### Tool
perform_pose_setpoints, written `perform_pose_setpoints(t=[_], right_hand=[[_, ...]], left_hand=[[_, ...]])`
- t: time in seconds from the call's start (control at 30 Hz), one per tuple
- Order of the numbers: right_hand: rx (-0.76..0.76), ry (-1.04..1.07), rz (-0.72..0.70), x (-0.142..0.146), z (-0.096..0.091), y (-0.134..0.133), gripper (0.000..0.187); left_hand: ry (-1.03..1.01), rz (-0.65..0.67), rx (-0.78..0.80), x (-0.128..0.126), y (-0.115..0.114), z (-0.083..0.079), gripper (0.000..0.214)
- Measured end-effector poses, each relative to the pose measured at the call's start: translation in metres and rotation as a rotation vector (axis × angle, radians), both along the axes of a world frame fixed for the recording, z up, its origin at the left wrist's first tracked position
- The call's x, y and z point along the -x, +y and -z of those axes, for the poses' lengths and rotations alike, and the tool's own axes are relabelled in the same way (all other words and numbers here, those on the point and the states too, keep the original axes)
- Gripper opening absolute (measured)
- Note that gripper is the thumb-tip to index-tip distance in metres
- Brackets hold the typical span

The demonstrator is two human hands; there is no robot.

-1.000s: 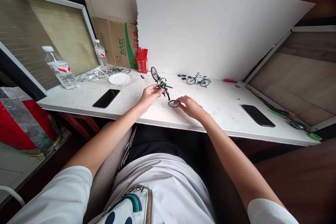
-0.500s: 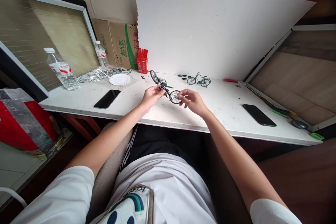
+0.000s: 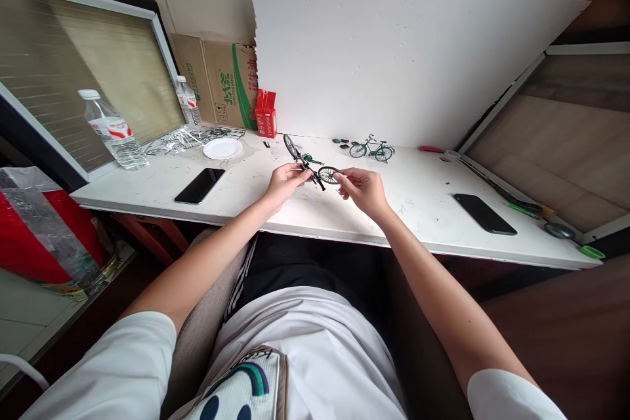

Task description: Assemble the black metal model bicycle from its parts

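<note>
1. Two hands meet just above the white table (image 3: 423,193). The left hand (image 3: 284,182) is closed in a pinch on the part-built model bicycle (image 3: 301,159), whose one fitted wheel points up and away toward the foam board (image 3: 394,46). The right hand (image 3: 361,190) pinches the loose wheel (image 3: 328,174) between thumb and fingertips, the other fingers curled, right at the near end of the frame. Whether wheel and frame actually touch is too small to tell.
2. The loose wheel is thin and gripped only at its edge. A slight slip of the fingertips would likely drop it, and a round part could roll off the near edge of the table into the lap or onto the floor.
3. The model bicycle hangs from a single pinch with its weight spread out to the far wheel. Any push from the right hand could twist it in that grip, and the slender struts look easy to bend or snap under too firm a squeeze.
4. Both pieces are held in the air rather than braced on the table, so a small tremor in either hand may throw the two parts out of line.
5. The small dark parts (image 3: 340,142) beside the finished green bicycle (image 3: 372,149) lie loose farther back. A careless reach forward could scatter them. The two phones (image 3: 199,185) (image 3: 485,214) sit well apart from the hands and seem safe.
</note>
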State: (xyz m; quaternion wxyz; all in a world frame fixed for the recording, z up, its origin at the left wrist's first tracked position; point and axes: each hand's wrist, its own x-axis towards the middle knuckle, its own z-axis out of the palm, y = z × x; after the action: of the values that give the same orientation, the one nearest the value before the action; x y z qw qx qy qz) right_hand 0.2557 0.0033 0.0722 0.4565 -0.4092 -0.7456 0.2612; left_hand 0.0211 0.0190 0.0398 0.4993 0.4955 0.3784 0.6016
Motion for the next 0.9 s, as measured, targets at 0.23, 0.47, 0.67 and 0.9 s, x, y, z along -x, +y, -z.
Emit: perform_pose_setpoints(t=[0.23, 0.47, 0.67, 0.9], right_hand=[[-0.053, 0.003, 0.078, 0.003, -0.006, -0.007, 0.065], [-0.129, -0.118, 0.103, 0.004, 0.001, -0.004, 0.058], [-0.284, -0.229, 0.173, 0.005, 0.006, -0.002, 0.057], [-0.371, -0.278, 0.237, 0.009, 0.008, -0.003, 0.057]], left_hand=[[0.013, 0.045, -0.014, -0.002, 0.001, 0.003, 0.054], [0.040, 0.055, -0.014, -0.003, -0.001, 0.003, 0.054], [0.048, 0.062, 0.007, -0.004, -0.004, 0.001, 0.057], [0.021, 0.069, 0.009, -0.007, -0.008, -0.003, 0.054]])
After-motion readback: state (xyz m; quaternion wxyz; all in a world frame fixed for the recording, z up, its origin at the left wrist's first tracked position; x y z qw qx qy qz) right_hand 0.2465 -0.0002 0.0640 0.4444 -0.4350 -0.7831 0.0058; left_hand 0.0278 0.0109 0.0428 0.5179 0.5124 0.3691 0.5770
